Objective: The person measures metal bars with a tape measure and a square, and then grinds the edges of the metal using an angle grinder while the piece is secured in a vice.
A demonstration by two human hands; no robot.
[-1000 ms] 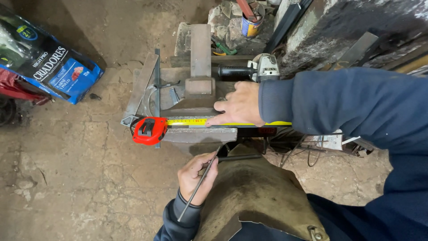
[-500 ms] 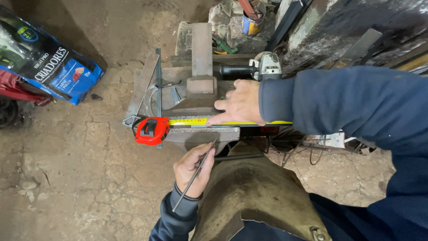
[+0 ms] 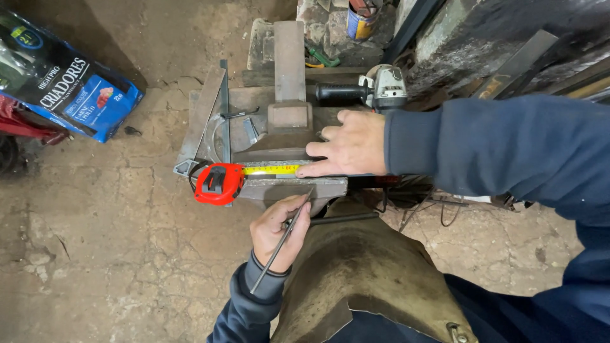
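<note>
Head view: the right hand (image 3: 346,144) lies flat, fingers stretched and pointing left, pressing the yellow tape blade (image 3: 270,169) down onto the top of a steel bar (image 3: 289,186) that rests across the anvil-like block (image 3: 289,95). The blade's long axis runs left to right, along the bar. The red tape measure case (image 3: 218,184) sits at the bar's left end, well apart from that hand's fingertips, with the blade stretched between them.

The left hand (image 3: 279,232) is below the bar, on the near side, closed around a thin metal scriber (image 3: 283,240). The scriber slants from lower left up to upper right, and its tip meets the near edge of the bar just below the right index fingertip. So the marking point lies straight up and slightly right from the left hand, and the left hand is the nearer one to it with the tool. Whether the tip actually touches the steel or hovers just off it is hard to tell from this angle.

An angle grinder (image 3: 375,89) lies behind the right hand, on the wooden base. A steel square (image 3: 206,121) leans at the left. A blue feed bag (image 3: 70,89) lies on the dirt floor (image 3: 114,254) far left.
</note>
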